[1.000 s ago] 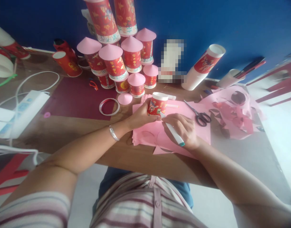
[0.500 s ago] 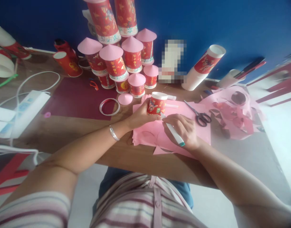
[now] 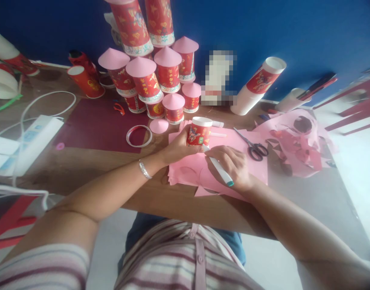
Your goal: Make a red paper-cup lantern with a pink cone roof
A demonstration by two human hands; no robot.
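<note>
Right hand (image 3: 231, 161) is curled round a white marker (image 3: 221, 170); a red paper cup (image 3: 199, 132) is gripped by the left hand (image 3: 181, 146).
Over pink paper (image 3: 181, 171), the marker's tip has been lowered slightly beside the cup's base, where marking is apparently under way.

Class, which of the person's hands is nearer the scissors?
Right. The right hand, holding a white pen, is just below and left of the scissors; the left hand, holding a red cup, is farther left.
</note>
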